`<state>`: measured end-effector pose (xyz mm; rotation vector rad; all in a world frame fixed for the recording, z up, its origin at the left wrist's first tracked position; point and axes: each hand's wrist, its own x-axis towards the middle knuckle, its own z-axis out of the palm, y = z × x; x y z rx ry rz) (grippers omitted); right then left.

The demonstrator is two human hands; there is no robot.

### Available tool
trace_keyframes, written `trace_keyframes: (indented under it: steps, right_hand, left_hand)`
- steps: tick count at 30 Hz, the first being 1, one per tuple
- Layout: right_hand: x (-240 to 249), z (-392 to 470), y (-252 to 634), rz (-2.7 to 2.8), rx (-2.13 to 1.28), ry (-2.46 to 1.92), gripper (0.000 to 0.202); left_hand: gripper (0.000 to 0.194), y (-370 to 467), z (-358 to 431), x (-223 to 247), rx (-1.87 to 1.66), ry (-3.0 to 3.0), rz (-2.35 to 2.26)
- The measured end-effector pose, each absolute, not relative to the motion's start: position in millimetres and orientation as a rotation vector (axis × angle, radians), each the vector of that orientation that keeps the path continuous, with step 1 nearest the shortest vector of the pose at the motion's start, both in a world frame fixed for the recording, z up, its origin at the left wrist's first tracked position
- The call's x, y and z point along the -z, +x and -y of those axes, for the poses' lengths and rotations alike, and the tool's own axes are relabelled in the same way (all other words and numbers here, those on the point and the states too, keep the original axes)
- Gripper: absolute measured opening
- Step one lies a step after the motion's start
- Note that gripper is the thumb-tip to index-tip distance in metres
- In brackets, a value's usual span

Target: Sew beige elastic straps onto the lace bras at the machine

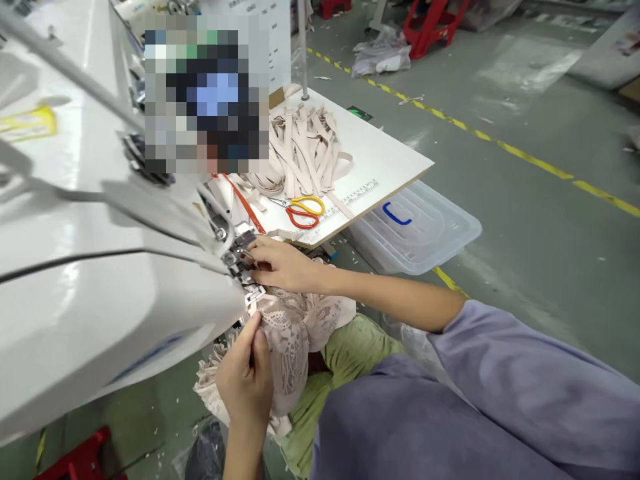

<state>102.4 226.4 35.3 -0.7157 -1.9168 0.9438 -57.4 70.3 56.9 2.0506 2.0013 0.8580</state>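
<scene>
A beige lace garment (pixel 290 347), probably a bra, hangs from the front of a white sewing machine (pixel 120 307) down over my lap. Between thumb and forefinger, my left hand (pixel 246 373) pinches a narrow beige strap (pixel 253 307) at the garment's upper edge, just below a small metal guide (pixel 255 295). My right hand (pixel 280 265) is at the presser foot (pixel 244 233), its fingers curled in against the metal parts. Whatever lies under those fingertips is hidden.
Right of the machine, a white table (pixel 390 157) bears a heap of beige strips (pixel 305 147) and scissors (pixel 304 212) with red and yellow handles. A lidded clear plastic box (pixel 425 230) stands below its edge. Red stools (pixel 435 30) are on the floor. A pixelated patch hides part of the table.
</scene>
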Motion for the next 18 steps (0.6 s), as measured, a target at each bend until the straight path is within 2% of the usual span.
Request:
trace_keyframes:
  steps: [18]
  right_hand:
    - [-38.7, -235.1, 91.9, 1.951, -0.943, -0.811, 0.012]
  left_hand:
    - [0.03, -66.7, -82.5, -54.6, -0.875, 2.072, -2.028]
